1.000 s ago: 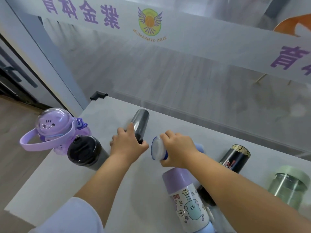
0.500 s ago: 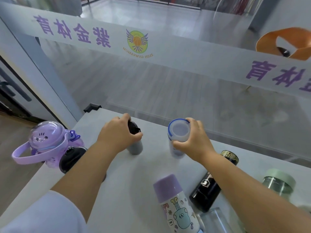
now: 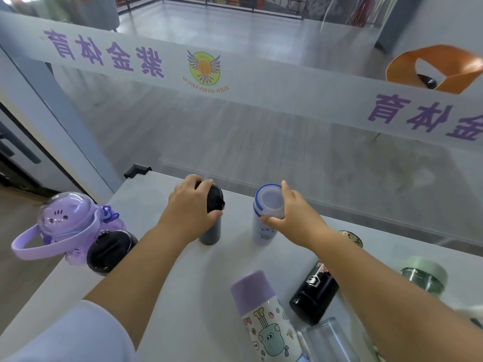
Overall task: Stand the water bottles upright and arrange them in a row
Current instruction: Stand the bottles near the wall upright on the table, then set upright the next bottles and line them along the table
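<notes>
Two bottles stand upright side by side near the far edge of the white table (image 3: 167, 278). My left hand (image 3: 189, 215) grips the top of the grey bottle with a black cap (image 3: 213, 223). My right hand (image 3: 294, 218) holds the pale lilac bottle with a blue-ringed lid (image 3: 266, 218) at its lid. A black bottle with a gold cap (image 3: 317, 288) lies on its side under my right forearm. A purple-capped cartoon bottle (image 3: 264, 314) lies near me, with a clear bottle (image 3: 329, 340) beside it.
At the table's left edge stand a purple dome-lidded bottle with a carry strap (image 3: 68, 226) and a black-lidded bottle (image 3: 109, 250). A glass jar with a green lid (image 3: 423, 276) sits at the right. A glass wall (image 3: 261, 113) rises directly behind the table.
Both hands lifted their bottles from lying on the table to standing upright, then set them a little further back toward the glass wall.
</notes>
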The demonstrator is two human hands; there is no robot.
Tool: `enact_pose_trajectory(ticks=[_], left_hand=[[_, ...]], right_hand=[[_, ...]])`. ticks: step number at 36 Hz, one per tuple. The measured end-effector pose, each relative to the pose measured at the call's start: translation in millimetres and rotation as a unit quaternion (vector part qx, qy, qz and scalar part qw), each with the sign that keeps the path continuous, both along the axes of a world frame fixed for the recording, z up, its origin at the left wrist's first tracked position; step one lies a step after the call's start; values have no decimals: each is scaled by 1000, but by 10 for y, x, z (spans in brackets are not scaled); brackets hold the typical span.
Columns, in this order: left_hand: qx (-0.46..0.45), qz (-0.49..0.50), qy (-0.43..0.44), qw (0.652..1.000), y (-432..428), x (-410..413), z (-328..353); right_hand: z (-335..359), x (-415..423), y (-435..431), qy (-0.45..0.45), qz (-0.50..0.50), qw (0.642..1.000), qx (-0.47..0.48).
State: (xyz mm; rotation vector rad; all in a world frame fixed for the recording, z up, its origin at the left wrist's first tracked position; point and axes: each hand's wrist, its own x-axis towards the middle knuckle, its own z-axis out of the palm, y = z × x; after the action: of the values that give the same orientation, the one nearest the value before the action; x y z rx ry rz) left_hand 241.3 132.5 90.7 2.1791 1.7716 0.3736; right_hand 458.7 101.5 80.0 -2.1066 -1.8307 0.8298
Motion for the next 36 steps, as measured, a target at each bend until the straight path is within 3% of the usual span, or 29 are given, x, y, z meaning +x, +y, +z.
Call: enact_pose_trajectory(ticks=[13,17,21,25,28,32,36], left_hand=[[-15,-10,-24,1000,-162,-101,47],[43,-12,-11,999,-324,-66,94],[68,-41,-55,995,-629,23,4],[49,-133,-23,990,-998,161,-262],[-16,-202,29,979,-1228,294,-455],[-112,-301,94,943,-1419,442,-631],[-140,-370,146,907,-1467,564,-742]], right_hand=[[39,30,-85,-46,40,996,67],[82,96,-206,-30,29,993,114],[95,229,-461,-28,19,986,166],[-17,366,-806,-23,-6,988,155],[-156,440,-1067,-18,-13,993,119],[-387,564,-1328,-38,-6,997,65],[-555,670,-1452,-73,8,996,53]])
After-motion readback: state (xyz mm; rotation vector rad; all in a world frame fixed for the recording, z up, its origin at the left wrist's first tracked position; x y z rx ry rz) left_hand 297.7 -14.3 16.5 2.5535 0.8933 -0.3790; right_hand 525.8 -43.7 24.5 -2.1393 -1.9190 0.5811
